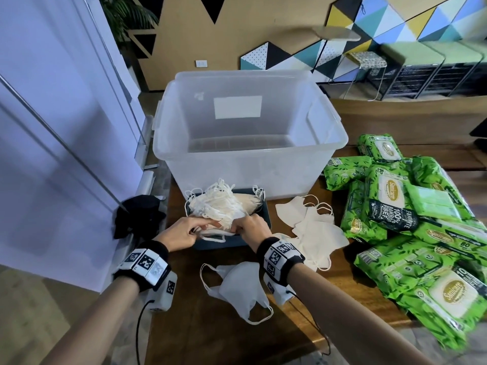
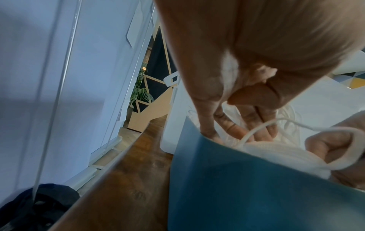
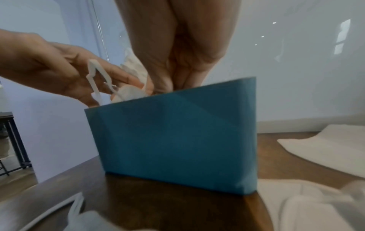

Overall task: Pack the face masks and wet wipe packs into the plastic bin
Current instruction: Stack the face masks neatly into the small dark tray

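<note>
A stack of white face masks (image 1: 224,205) fills a small blue box (image 1: 218,245) in front of the clear plastic bin (image 1: 237,175), whose inside shows nothing. My left hand (image 1: 184,230) and right hand (image 1: 249,226) both reach into the box's near end and pinch the masks. In the left wrist view my left hand (image 2: 237,134) has its fingers down inside the blue box (image 2: 237,187), an ear loop (image 2: 256,129) across them. In the right wrist view my right hand (image 3: 173,87) dips behind the blue box (image 3: 177,132). Green wet wipe packs (image 1: 395,206) lie heaped at the right.
Loose masks (image 1: 316,227) lie right of the box, and one mask (image 1: 239,288) lies near me between my forearms. A black cloth (image 1: 137,217) sits at the wooden table's (image 1: 210,335) left edge against a white wall panel (image 1: 52,154).
</note>
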